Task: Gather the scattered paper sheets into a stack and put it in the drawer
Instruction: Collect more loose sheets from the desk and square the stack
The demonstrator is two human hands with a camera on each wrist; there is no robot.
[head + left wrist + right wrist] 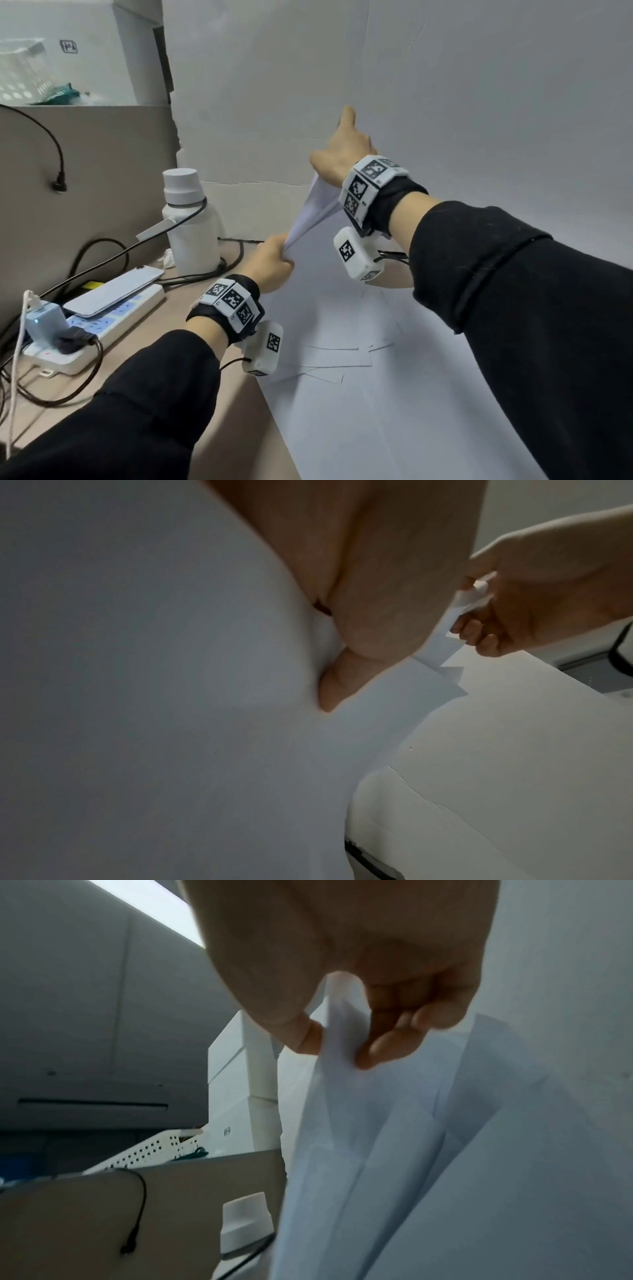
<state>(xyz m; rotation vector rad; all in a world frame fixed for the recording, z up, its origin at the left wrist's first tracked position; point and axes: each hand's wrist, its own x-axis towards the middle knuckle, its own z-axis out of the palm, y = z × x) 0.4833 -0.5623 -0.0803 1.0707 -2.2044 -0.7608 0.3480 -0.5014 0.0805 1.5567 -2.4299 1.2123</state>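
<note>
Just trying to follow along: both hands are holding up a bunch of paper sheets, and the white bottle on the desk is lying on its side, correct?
Not quite. The white bottle stands upright, as the head view shows. Both the left hand and right hand do hold the paper sheets.

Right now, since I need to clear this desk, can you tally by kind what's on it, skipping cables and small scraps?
White bottle: 1
Power strip: 1
Flat white device lying on the strip: 1
Plugs in the strip: 2, a pale blue adapter and a black plug
Paper sheets: overlapping, cannot count
Total, sheets aside: 5
</note>
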